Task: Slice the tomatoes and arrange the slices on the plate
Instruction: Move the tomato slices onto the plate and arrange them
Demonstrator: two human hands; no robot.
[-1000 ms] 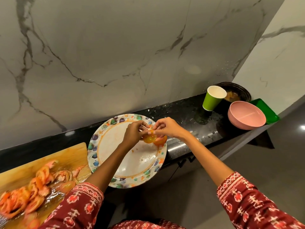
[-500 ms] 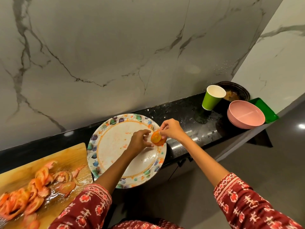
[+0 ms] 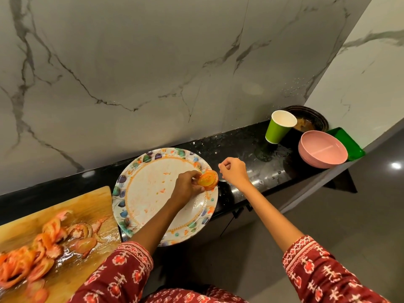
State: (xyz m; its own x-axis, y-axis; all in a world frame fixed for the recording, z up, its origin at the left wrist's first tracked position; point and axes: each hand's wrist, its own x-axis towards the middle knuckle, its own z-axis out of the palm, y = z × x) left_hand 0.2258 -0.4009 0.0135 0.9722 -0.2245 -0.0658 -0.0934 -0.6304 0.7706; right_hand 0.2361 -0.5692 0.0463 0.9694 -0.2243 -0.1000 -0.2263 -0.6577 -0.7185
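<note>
Left hand (image 3: 188, 185) holds tomato slices (image 3: 208, 179) on plate (image 3: 140, 169) rim; right hand (image 3: 232, 171) beside.

Warm, dim indoor light is falling from overhead, leaving the marble wall (image 3: 153, 62) grey and muted. The black surface (image 3: 244, 147) is throwing back small glints, and a bright spot is glaring on the floor (image 3: 396, 165) at right. Soft shadows are pooling under the surface's edge. The wide lens is bending lines toward the edges, and the tomato slices (image 3: 32, 254) at lower left are looking slightly smeared.
</note>
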